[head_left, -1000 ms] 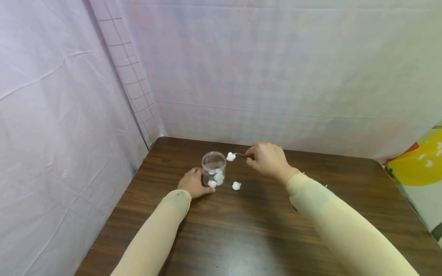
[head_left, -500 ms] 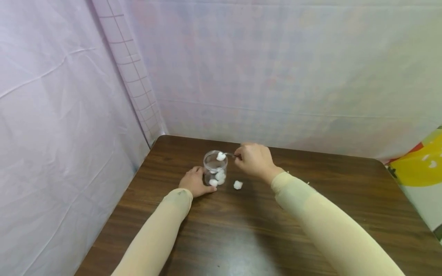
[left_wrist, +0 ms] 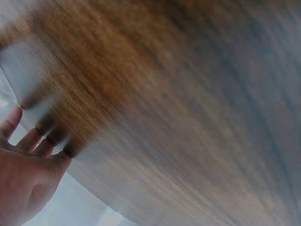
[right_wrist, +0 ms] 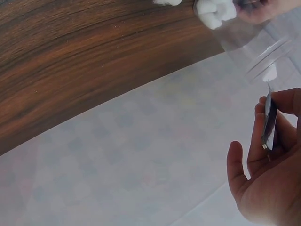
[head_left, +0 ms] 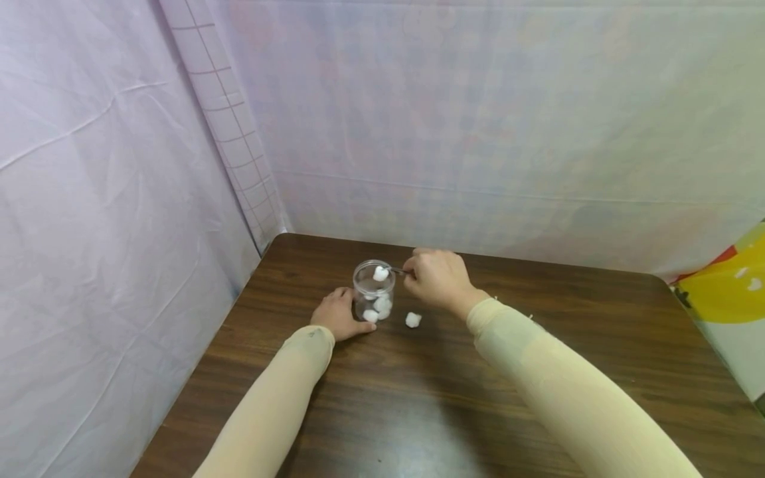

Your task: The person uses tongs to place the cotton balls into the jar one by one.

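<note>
A clear jar (head_left: 364,287) with several white cotton balls (head_left: 382,303) at its bottom stands upright on the brown table. My left hand (head_left: 337,316) holds it from the left side, the thumb across the front at its base and the fingers behind. My right hand (head_left: 439,275) pinches metal tweezers (right_wrist: 269,120) between thumb and fingers. At their tip a cotton ball (head_left: 380,273) hangs at the jar's mouth, inside the rim in the head view. One loose cotton ball (head_left: 413,320) lies on the table just right of the jar.
The wood-grain table (head_left: 370,398) ends at a rounded far edge. White patterned curtains (head_left: 454,133) hang behind it and along the left side. Something yellow and red (head_left: 726,285) shows beyond the right edge.
My right hand has moved left with the tweezers, bringing the cotton ball from beside the jar to over its mouth, then slightly lower. My left hand has stayed at the jar.
</note>
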### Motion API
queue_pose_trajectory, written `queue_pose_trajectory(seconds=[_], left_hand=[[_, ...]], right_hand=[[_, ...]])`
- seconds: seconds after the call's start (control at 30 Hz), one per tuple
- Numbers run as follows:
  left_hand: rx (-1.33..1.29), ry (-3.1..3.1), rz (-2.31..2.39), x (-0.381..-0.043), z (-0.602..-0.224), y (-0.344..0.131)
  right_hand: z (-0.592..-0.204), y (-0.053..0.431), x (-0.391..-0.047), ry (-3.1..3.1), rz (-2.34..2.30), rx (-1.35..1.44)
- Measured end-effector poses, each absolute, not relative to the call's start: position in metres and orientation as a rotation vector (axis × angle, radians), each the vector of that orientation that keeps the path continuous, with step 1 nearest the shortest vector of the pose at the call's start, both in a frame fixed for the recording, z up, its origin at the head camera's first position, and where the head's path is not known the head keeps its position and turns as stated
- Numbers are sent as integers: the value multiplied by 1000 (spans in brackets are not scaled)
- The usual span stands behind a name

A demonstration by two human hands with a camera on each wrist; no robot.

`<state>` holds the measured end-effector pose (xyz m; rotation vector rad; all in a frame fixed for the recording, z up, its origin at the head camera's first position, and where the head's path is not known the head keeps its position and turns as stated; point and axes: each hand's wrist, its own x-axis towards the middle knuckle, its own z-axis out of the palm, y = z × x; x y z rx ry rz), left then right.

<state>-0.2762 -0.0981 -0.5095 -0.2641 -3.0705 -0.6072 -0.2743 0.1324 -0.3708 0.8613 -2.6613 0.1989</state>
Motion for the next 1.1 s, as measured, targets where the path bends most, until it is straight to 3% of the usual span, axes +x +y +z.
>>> queue_pose_trajectory(seconds=[1.1], left_hand=[[-264,-3089,-589,-273,-507,-98]], right_hand=[[-368,131,-273,-2632,165,917]])
